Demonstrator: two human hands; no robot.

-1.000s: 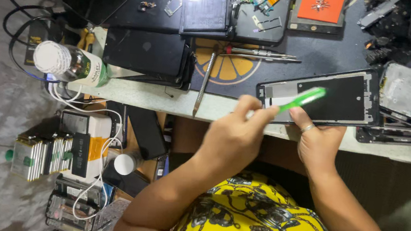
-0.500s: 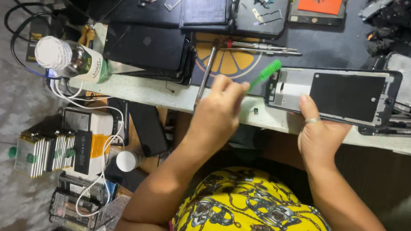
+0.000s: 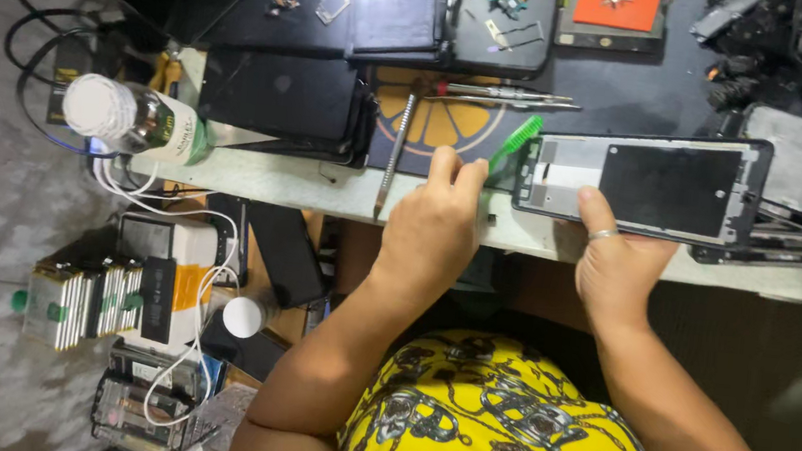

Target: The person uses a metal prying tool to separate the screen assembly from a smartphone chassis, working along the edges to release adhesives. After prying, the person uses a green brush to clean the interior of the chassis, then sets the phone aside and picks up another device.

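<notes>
Flat black phone frame with a pale inner plate (image 3: pixel 645 185) lies at centre right of frame on the pale bench edge (image 3: pixel 307 187), long axis left-right. Right hand (image 3: pixel 618 261) grips its lower edge, ringed finger over the rim. Left hand (image 3: pixel 435 229) pinches one green plastic brush (image 3: pixel 512 143), bristle end pointing up-right, touching the frame's left end. One slim metal tweezer (image 3: pixel 394 156) lies just left of that hand, near-vertical. Two thin metal tools (image 3: pixel 506 96) lie horizontal above. One clear white-capped bottle (image 3: pixel 132 119) lies at left. One orange pad (image 3: pixel 619 1) sits at the top.
</notes>
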